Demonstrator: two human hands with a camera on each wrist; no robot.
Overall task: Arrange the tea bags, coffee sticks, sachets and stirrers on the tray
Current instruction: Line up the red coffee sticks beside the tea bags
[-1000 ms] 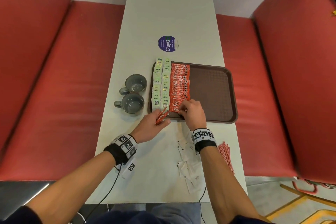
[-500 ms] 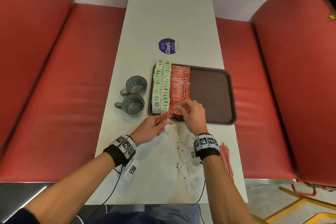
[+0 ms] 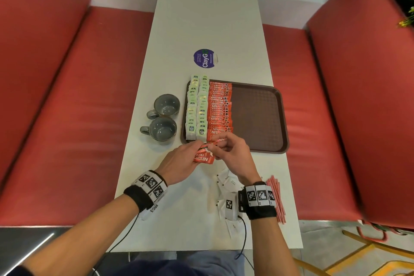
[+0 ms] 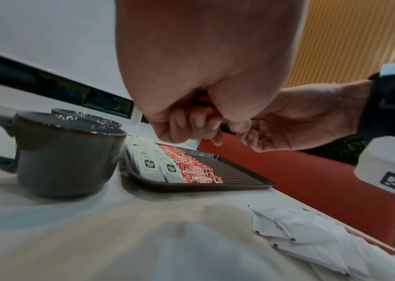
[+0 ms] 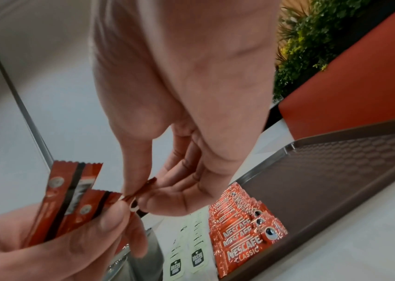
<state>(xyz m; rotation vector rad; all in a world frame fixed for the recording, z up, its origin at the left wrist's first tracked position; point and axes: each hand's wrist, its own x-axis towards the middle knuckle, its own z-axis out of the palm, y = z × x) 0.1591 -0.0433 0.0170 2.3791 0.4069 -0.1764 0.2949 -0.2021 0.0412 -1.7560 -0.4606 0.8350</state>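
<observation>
Coffee sticks [image 3: 219,110] lie in a shingled row on the tray [image 3: 257,116], just right of two rows of tea bags [image 3: 198,107]. Above the near tray edge, the left hand [image 3: 179,163] grips a few loose sticks [image 5: 71,199] in curled fingers. The right hand [image 3: 233,152] pinches the end of one stick [image 5: 141,192] between thumb and forefinger, its other fingers loosely curled. White sachets [image 3: 226,184] and red stirrers [image 3: 277,199] lie on the table [image 3: 201,18] near the right wrist. Two mugs [image 3: 164,119] stand left of the tray.
</observation>
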